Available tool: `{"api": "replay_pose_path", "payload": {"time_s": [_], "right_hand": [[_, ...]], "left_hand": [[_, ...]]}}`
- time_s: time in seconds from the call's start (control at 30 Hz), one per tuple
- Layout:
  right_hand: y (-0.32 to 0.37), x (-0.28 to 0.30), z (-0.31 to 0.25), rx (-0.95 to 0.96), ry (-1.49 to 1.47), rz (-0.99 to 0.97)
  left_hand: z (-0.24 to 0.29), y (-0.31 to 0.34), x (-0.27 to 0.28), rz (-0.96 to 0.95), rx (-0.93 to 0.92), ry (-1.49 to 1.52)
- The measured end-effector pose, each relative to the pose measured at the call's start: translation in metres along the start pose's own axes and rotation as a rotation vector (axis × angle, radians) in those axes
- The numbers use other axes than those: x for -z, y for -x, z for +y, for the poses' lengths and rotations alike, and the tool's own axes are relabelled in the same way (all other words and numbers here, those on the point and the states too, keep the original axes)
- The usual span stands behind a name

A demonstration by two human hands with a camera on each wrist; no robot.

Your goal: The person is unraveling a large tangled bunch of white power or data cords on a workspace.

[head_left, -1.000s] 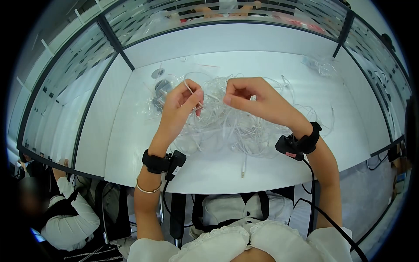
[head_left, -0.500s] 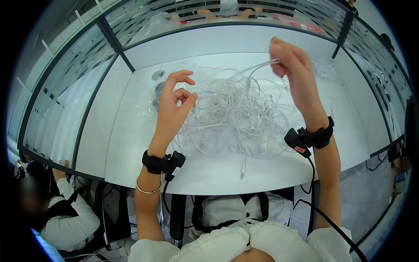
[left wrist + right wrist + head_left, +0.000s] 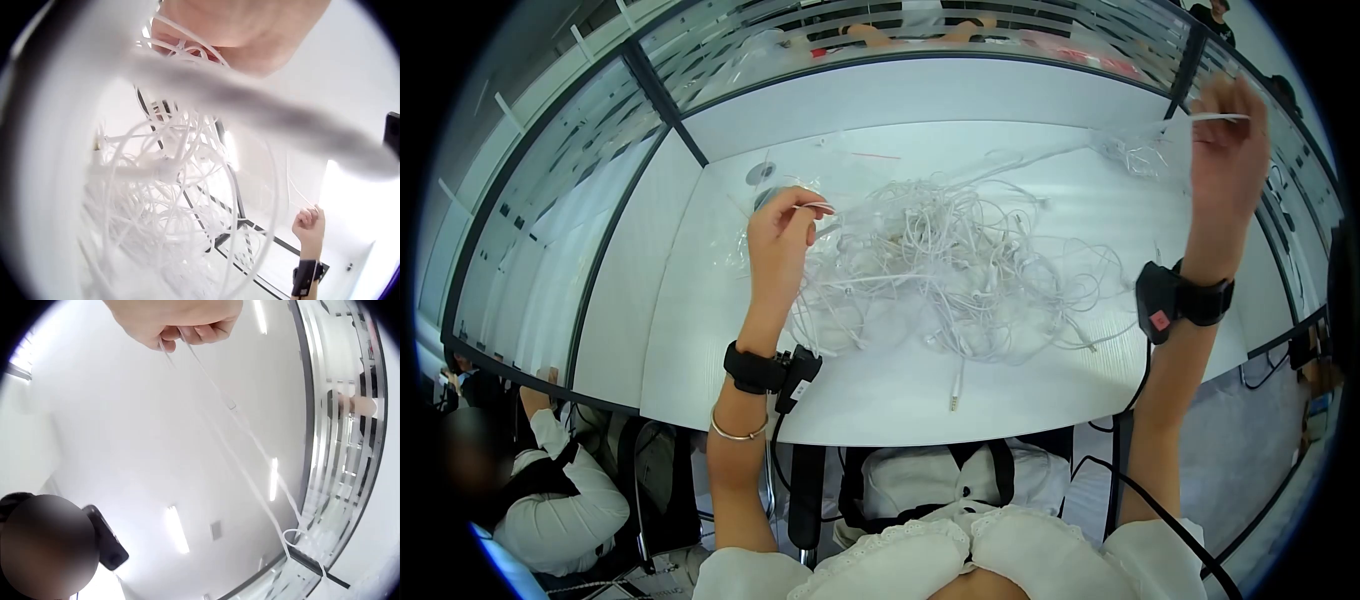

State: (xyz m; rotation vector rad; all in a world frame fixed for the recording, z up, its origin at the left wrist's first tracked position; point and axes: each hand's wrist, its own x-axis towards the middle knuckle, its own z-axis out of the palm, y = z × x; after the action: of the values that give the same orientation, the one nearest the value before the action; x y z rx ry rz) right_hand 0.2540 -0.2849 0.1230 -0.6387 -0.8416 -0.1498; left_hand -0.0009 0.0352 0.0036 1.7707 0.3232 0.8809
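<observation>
A tangled heap of thin white cables (image 3: 940, 240) lies in the middle of the white table. My left hand (image 3: 778, 250) pinches a white cable at the heap's left side; in the left wrist view cables run across below the hand (image 3: 244, 31). Raised at the far right, my right hand (image 3: 1228, 150) grips white cable strands that stretch back toward the heap. Two strands (image 3: 250, 481) hang from the curled fingers of the right hand (image 3: 181, 319) in the right wrist view.
Clear plastic bags lie at the table's back right (image 3: 1135, 155) and near its left side. One cable's plug (image 3: 954, 402) points at the front edge. Partitions enclose the back and sides. Another person (image 3: 560, 500) sits at the lower left.
My right hand has moved from the heap up and far to the right, drawing cable strands out. My left hand has shifted slightly left, its fingers now closer together.
</observation>
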Motion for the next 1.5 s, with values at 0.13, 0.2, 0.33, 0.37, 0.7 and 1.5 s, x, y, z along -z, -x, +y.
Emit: {"api": "replay_pose_path", "payload": {"time_s": [0.13, 0.2, 0.33, 0.37, 0.7, 1.5], "right_hand": [[-0.010, 0.010, -0.027, 0.065, 0.024, 0.152], [-0.022, 0.045, -0.042, 0.046, -0.023, 0.068], [-0.036, 0.104, -0.066, 0.026, -0.085, 0.162], [-0.041, 0.120, -0.072, 0.021, -0.094, 0.171], [-0.037, 0.131, -0.061, -0.050, 0.015, 0.172], [-0.041, 0.157, -0.057, 0.244, 0.131, 0.189]], "left_hand": [[-0.002, -0.003, 0.006, 0.085, 0.072, 0.051], [-0.005, -0.004, 0.012, 0.114, 0.150, 0.064], [-0.013, -0.008, 0.019, 0.173, 0.233, 0.205], [-0.014, -0.009, 0.020, 0.189, 0.256, 0.246], [-0.003, -0.007, 0.018, 0.166, 0.199, 0.190], [0.023, 0.011, -0.011, -0.247, -0.219, -0.467]]}}
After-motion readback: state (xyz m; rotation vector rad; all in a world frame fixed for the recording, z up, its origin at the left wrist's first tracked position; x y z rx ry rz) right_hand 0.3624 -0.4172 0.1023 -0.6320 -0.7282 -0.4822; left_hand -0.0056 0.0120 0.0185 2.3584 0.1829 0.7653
